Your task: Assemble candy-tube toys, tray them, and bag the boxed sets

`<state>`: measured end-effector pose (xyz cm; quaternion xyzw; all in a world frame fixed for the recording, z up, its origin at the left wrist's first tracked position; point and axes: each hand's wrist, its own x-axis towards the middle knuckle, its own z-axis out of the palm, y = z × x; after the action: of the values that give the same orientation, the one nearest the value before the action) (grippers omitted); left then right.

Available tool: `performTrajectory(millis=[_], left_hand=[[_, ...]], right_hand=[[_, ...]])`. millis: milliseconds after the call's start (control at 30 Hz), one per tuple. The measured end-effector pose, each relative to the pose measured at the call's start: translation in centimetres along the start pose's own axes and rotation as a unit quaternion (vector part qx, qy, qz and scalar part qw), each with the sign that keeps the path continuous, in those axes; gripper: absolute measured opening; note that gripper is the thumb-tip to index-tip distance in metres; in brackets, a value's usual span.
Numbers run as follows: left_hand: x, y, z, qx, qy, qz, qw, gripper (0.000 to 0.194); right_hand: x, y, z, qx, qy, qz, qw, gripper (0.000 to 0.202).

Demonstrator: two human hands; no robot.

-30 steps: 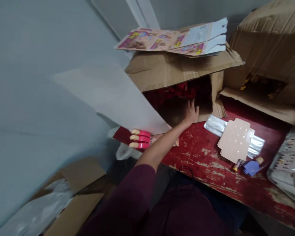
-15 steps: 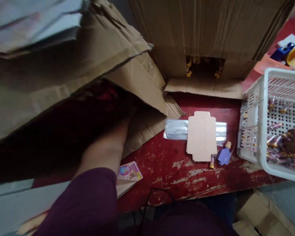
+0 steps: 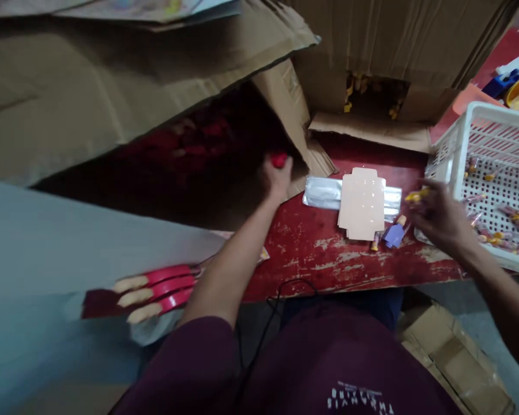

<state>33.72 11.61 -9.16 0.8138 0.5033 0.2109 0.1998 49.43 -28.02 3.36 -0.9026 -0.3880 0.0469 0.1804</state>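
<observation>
The red piece (image 3: 279,160) is small, bright and rounded at the end that shows. It is in the left hand (image 3: 277,176), whose fingers are mostly closed around it at the mouth of the open carton (image 3: 155,75), near its right side. The yellow-tipped piece (image 3: 416,196) is slim, with a shiny yellow end. The right hand (image 3: 443,222) pinches it with bent fingers beside the white basket (image 3: 459,150); blur leaves its far end unclear, and it may be more than one piece.

Two cartons show at the back: the open carton, with a heap of red parts (image 3: 203,135) too dark to count, and the upright carton (image 3: 398,34), with yellow parts visible through its one cut opening.

On the worn red table (image 3: 303,268) lie one small stack of pale pink cards (image 3: 362,204) over clear, shiny wrappers (image 3: 322,192), one purple bottle-shaped piece (image 3: 393,236) with a tan top, and one small tube (image 3: 375,241) just beside it. The single white basket contains many similar tubes (image 3: 510,235), overlapping too much to count. At the left, three red-and-tan pieces (image 3: 168,290) lie side by side, their tan ends pointing left.
</observation>
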Motion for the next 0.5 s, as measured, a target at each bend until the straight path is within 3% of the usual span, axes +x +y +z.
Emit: performTrajectory(millis=[67,133,233,333,500], left_hand=[[-5.6,0.2,0.2,0.004,-0.037,0.032,0.999,0.053],[-10.9,0.3,0.5,0.031,-0.080,0.065,0.994,0.059],[-16.4,0.3,1.2,0.071,-0.132,0.101,0.984,0.067],[-18.7,0.4,1.9,0.087,-0.154,0.132,0.975,0.075],[-19.4,-0.9,1.6,0.035,-0.167,0.177,0.969,0.085]], right_hand=[[-0.4,-2.1,4.9,-0.012,-0.067,0.005,0.998,0.066],[-0.3,-2.3,9.3,-0.044,-0.108,0.029,0.993,0.061],[-0.2,-1.5,13.1,-0.074,-0.108,0.057,0.990,0.057],[-0.3,-0.9,14.1,-0.104,-0.089,0.047,0.990,0.059],[-1.2,-0.3,14.8,-0.112,-0.064,0.023,0.991,0.056]])
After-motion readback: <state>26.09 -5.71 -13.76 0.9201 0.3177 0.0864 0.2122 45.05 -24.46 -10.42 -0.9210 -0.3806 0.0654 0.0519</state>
